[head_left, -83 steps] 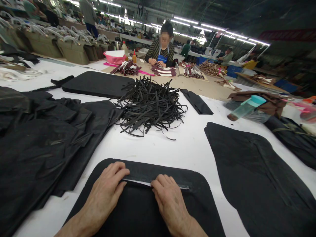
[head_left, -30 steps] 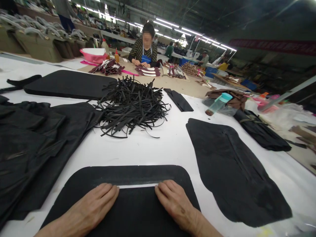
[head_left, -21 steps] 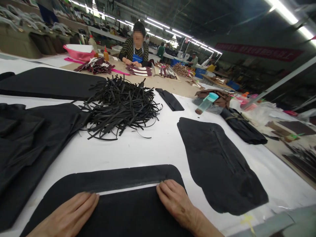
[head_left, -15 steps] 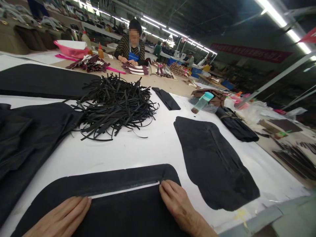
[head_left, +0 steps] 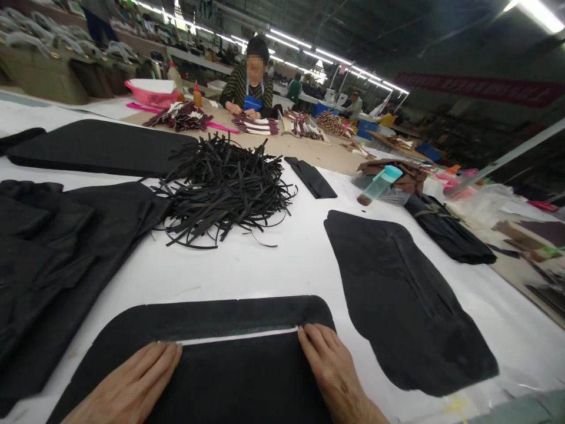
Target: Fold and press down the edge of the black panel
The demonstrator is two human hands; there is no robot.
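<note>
A black panel with rounded upper corners [head_left: 238, 383] lies at the front of the white table. A long narrow slot [head_left: 241, 335] runs across it, with white showing through. My left hand [head_left: 132, 380] rests flat on the panel, fingers side by side, their tips at the slot's left end. At the right end of the slot, the fingers of my right hand [head_left: 331, 368] are stretched out and press down on the panel, slightly bent. Both thumbs are hidden. To the right lies a stack of black curved pieces [head_left: 406, 300] with a slit along its upper side.
Beyond the panel is a heap of thin black strips [head_left: 229, 188]. Black material [head_left: 66, 247] spreads at left, below a thick black slab [head_left: 101, 147]. A bottle with a turquoise lid [head_left: 380, 185] lies near a folded black bundle [head_left: 450, 229]. Opposite sits a co-worker [head_left: 247, 88].
The camera view has turned a little, so the whole scene sits farther right. Both hands keep their places at the two ends of the slot.
</note>
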